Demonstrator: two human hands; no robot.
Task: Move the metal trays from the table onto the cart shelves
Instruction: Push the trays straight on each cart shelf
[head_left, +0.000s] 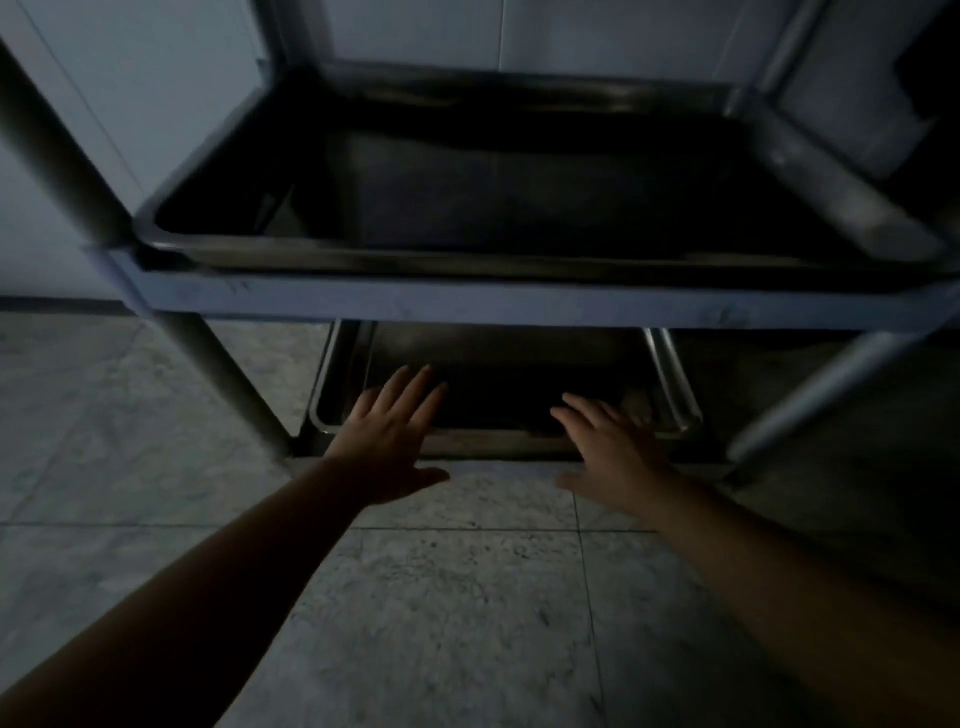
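The scene is dim. A large metal tray (332, 257) lies on the cart's middle shelf (467, 306). Below it, a smaller metal tray (670, 384) rests on the bottom shelf (498, 451). My left hand (387, 441) is spread flat over that tray's front left rim, fingers apart. My right hand (610, 447) is spread the same way over the front right rim. Neither hand grips anything; whether the palms touch the rim I cannot tell.
The cart's round metal posts (67, 171) rise at the front left and front right (810, 395). Grey marbled floor tiles (467, 597) lie in front of the cart. A pale wall (130, 67) stands behind it.
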